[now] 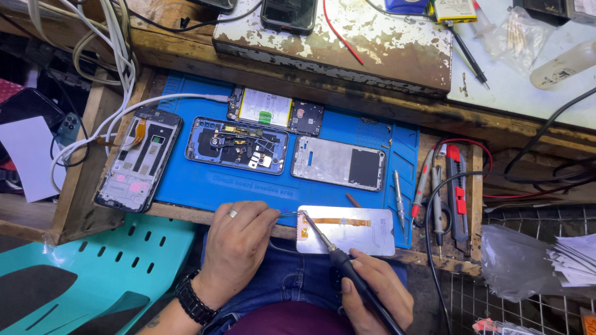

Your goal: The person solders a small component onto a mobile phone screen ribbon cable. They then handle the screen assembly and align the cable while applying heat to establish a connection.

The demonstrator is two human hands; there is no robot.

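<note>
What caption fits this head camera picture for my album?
Right hand touches a soldering iron to a phone screen panel; left hand holds tweezers.

I see blue mat [186,186] on wooden bench. On mat: blue phone frame [237,146] at centre, silver frame [339,162] just right of it, battery board [273,110] above. Black frame [140,159] overlaps mat's left edge, white cable [118,118] running to it. Right of mat: screwdriver [398,197], red probe [422,183], red-black knife [457,192]. Rusty plate [372,43] at top with dark phone [288,13] on it. Teal stool [93,273] lower left. Paper stack [574,260] far right on wire mesh.
</note>
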